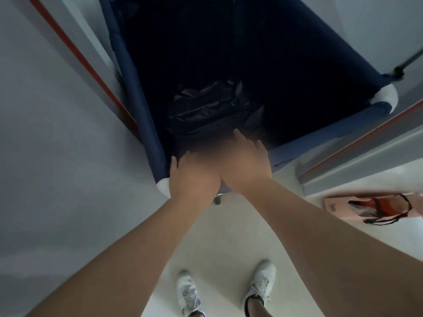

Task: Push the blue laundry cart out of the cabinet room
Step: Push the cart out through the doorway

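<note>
The blue laundry cart fills the upper middle of the head view, its dark fabric bin open at the top, with white corner joints. A crumpled black plastic bag lies inside near the front. My left hand and my right hand rest side by side on the cart's near rim, fingers curled over it toward the inside. One small caster shows under the rim between my wrists.
A grey wall with a red-edged door frame runs close along the cart's left side. Another red-edged frame or door edge is on the right. An orange and black item lies on the pale floor at right. My white shoes are below.
</note>
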The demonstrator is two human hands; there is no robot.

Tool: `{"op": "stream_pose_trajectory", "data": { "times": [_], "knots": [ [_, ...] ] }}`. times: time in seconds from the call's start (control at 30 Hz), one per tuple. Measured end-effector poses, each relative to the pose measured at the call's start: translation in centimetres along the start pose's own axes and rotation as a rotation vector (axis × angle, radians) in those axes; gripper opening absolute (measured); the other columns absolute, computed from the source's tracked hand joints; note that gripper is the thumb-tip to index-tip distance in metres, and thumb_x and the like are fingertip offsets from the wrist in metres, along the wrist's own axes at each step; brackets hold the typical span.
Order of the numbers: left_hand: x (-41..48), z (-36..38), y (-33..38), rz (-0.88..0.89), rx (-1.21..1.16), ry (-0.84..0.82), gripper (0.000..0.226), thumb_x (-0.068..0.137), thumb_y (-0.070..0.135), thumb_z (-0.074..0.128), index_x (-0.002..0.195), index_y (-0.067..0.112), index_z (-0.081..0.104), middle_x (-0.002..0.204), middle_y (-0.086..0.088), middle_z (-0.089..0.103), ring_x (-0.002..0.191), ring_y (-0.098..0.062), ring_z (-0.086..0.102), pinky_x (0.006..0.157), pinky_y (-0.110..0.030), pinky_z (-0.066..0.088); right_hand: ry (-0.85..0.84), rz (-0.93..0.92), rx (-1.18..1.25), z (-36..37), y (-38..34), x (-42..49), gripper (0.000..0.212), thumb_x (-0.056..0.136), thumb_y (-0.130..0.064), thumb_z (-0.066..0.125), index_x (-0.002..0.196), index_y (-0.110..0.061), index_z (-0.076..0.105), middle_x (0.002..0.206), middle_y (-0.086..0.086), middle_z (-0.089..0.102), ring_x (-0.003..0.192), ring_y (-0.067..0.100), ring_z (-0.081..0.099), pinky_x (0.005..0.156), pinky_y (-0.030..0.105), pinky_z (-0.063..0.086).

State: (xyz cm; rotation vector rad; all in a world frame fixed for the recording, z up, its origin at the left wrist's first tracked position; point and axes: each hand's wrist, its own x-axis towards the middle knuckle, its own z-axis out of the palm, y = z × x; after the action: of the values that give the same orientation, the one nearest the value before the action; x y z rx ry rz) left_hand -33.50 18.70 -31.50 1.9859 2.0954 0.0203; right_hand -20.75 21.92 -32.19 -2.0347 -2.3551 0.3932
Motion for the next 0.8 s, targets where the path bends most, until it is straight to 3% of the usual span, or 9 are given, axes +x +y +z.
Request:
{"op": "stream_pose_trajectory", "data": {
  "times": [0.03,0.1,0.2,0.3,0.47,0.57,0.7,0.8],
  "knots": [
    [-0.1,0.2,0.8,-0.001,-0.004,0.024,0.050,0.104,0.039,0.027,0.106,0.015,0.071,0.125,-0.008,0.068,0.115,-0.029,0.061,0.100,-0.046,0.042,0.003,-0.026,0.026,-0.2,0.6,0.2,0.048,0.099,-0.043,0.037,0.141,-0.021,0.049,0.165,0.014,0.026,0.139,0.034,0.042,0.116,0.053,0.028],
    [-0.4,0.5,2.0,-0.028,0.028,0.087,0.050,0.105,0.037,0.026,0.095,0.013,0.069,0.097,-0.006,0.071,0.084,-0.027,0.064,0.070,-0.038,0.043,0.015,-0.052,0.051,-0.7,2.1,0.6,0.043,0.100,-0.038,0.040,0.137,-0.018,0.051,0.163,0.015,0.029,0.135,0.035,0.044,0.104,0.049,0.040],
    [-0.6,1.1,3.2,-0.034,0.051,0.150,0.055,0.105,0.036,0.026,0.081,0.012,0.069,0.076,-0.007,0.069,0.064,-0.028,0.059,0.058,-0.035,0.036,0.033,-0.053,-0.028,-1.8,5.1,1.6,0.042,0.101,-0.038,0.039,0.132,-0.015,0.054,0.156,0.015,0.039,0.127,0.037,0.049,0.093,0.049,0.043],
    [-0.5,1.6,4.0,0.025,0.088,0.270,0.060,0.100,0.036,0.028,0.058,0.011,0.063,0.050,-0.005,0.057,0.041,-0.023,0.038,0.046,-0.029,0.026,0.049,0.008,-0.081,-3.3,9.3,3.4,0.041,0.099,-0.041,0.040,0.121,-0.014,0.060,0.134,0.014,0.054,0.112,0.038,0.055,0.086,0.046,0.043],
    [1.8,1.6,4.6,0.080,0.215,0.376,0.055,0.095,0.031,0.035,0.047,0.013,0.053,0.039,-0.001,0.044,0.035,-0.020,0.022,0.044,-0.023,0.019,-0.017,0.062,-0.007,-4.6,13.1,5.9,0.033,0.096,-0.031,0.040,0.104,-0.009,0.063,0.101,0.008,0.048,0.092,0.034,0.055,0.071,0.037,0.040],
    [3.3,1.4,3.4,0.099,0.239,0.395,0.054,0.095,0.029,0.036,0.046,0.012,0.053,0.039,-0.003,0.046,0.033,-0.021,0.028,0.045,-0.023,0.021,-0.081,0.023,-0.046,-4.5,11.9,7.3,0.027,0.095,-0.026,0.038,0.096,-0.010,0.060,0.101,0.008,0.052,0.092,0.031,0.052,0.070,0.037,0.036],
    [5.2,0.3,-1.4,0.206,0.252,0.439,0.052,0.096,0.025,0.039,0.048,0.010,0.053,0.041,-0.008,0.048,0.031,-0.024,0.041,0.045,-0.024,0.025,-0.027,0.023,0.058,-4.0,8.3,8.0,0.024,0.096,-0.023,0.041,0.091,-0.007,0.059,0.093,0.007,0.043,0.081,0.027,0.042,0.069,0.036,0.034],
    [6.5,-0.7,-4.7,0.278,0.224,0.467,0.051,0.095,0.023,0.040,0.047,0.009,0.052,0.041,-0.009,0.048,0.032,-0.027,0.044,0.044,-0.025,0.026,-0.033,-0.060,-0.094,-3.6,5.2,7.8,0.017,0.095,-0.010,0.045,0.084,-0.009,0.057,0.088,0.010,0.045,0.082,0.029,0.044,0.065,0.036,0.035]
  ]
}}
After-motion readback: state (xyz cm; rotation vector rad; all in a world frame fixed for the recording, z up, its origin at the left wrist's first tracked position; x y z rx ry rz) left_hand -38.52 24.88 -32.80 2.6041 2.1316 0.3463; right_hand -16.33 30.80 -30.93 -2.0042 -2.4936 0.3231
